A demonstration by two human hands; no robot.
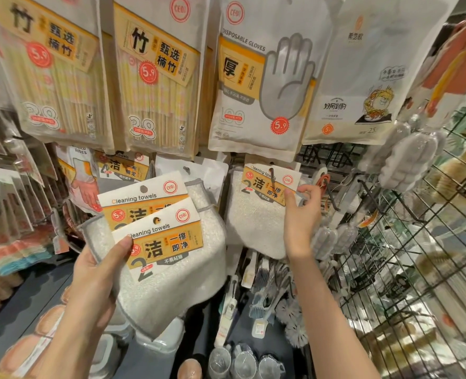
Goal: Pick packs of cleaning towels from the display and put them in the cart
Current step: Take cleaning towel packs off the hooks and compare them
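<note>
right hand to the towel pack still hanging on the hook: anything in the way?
No gap left to block: the right hand already pinches the right edge of the hanging cleaning towels pack. What holds it back is the display hook, which passes through the hole in its header card, so it must slide off forward.

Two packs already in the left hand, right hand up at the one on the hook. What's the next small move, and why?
Probably slide the hanging pack forward off its hook. The right hand already pinches the card's right edge, but the hook passes through the card's hole, so it isn't free. The left hand holds two packs; no cart shows in this view.
</note>
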